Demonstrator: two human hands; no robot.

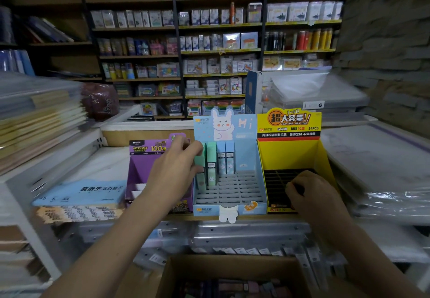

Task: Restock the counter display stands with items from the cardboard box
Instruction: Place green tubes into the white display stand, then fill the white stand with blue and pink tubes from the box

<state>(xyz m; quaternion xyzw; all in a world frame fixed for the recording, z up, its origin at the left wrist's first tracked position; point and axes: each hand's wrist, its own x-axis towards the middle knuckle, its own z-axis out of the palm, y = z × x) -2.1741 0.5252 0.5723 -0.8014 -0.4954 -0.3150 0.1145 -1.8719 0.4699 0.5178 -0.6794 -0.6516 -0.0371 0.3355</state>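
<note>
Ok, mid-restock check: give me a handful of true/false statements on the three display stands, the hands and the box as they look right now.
1. The left hand is at the green cases in the blue rabbit stand. True.
2. The blue rabbit stand is completely full. False: most of its grid slots are empty; only a few cases stand at the back left.
3. The right hand rests at the yellow stand. True.
4. The yellow stand sits left of the purple stand. False: it is the rightmost; the purple one is leftmost.
5. The cardboard box is empty. False: items lie inside.
</note>
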